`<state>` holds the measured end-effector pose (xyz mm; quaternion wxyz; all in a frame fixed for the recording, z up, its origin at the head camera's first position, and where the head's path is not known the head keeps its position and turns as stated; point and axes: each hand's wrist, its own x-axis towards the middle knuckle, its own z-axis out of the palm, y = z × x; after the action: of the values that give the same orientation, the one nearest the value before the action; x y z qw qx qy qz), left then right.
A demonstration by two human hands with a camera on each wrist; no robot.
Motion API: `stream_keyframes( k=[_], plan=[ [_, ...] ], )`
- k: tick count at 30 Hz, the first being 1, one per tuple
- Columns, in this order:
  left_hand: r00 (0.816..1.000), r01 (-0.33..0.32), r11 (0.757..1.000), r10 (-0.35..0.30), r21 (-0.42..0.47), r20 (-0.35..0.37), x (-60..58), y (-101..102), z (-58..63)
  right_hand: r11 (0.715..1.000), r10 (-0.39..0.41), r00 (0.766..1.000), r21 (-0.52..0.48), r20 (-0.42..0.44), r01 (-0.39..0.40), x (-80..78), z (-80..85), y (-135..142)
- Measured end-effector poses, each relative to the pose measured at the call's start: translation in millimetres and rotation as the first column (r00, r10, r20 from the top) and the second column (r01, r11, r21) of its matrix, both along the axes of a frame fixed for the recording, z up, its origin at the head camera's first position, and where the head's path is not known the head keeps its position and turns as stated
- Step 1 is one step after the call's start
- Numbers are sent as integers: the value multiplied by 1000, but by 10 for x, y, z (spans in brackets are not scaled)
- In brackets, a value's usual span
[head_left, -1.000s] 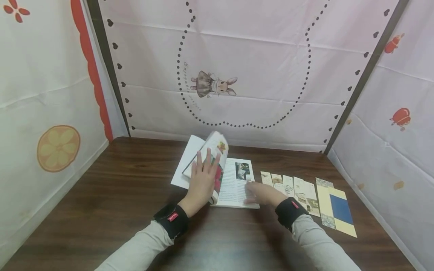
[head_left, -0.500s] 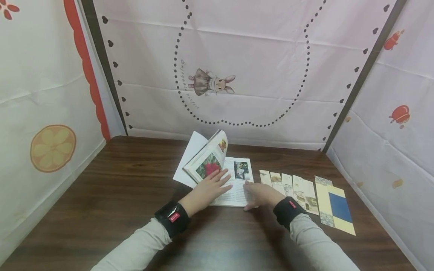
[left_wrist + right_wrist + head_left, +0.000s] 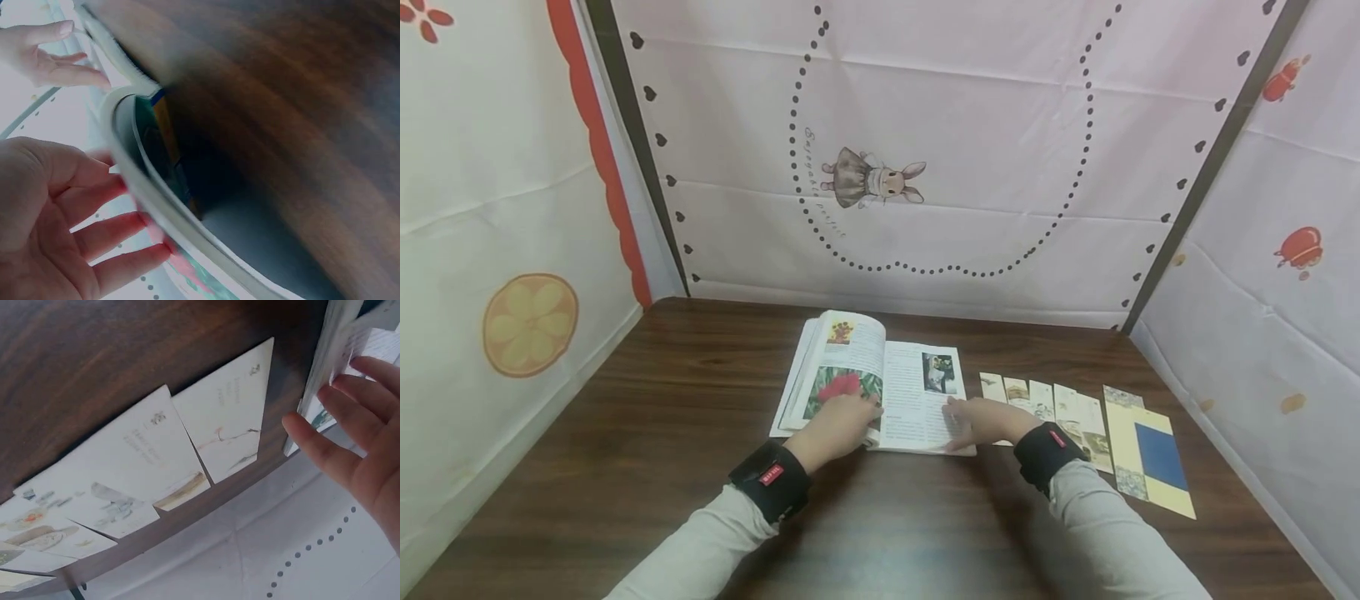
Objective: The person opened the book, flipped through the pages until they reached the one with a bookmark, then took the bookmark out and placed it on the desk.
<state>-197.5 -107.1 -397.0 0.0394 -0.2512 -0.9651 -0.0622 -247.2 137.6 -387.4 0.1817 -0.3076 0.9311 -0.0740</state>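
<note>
An open book lies on the table, its thick left part bulging up toward the spine. The left page carries pictures of yellow and red flowers; the right page has text and a small photo. My left hand rests on the lower part of the left page near the spine, fingertips against the paper in the left wrist view. On the right page's outer edge lies my right hand, its fingers extended over the page in the right wrist view.
Right of the book, a row of several illustrated paper cards lies overlapping on the dark wood table. Farther right are a patterned yellow card and a yellow card with a blue block. Printed cloth walls surround the table.
The raised bundle of pages has come down flat to the left. My left hand slid over it and back toward the spine. My right hand stays at the right page's edge.
</note>
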Motion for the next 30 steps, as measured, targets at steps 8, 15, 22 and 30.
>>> stream_keyframes(
  k=[8,15,22,30],
  plan=[
    [998,38,999,-39,34,48,-27,-27,20,986,117,942,-80,-313,-149,-15,44,-70],
    [998,15,997,-20,78,59,-73,50,-12,946,99,771,-180,-629,-269,-38,179,-293],
    [998,-55,989,59,138,-26,-68,108,-37,907,97,670,-212,-736,-364,-33,310,-469],
    [973,-213,945,229,249,-36,-74,87,-21,920,-19,746,-304,-666,-248,-4,252,-422]
  ],
)
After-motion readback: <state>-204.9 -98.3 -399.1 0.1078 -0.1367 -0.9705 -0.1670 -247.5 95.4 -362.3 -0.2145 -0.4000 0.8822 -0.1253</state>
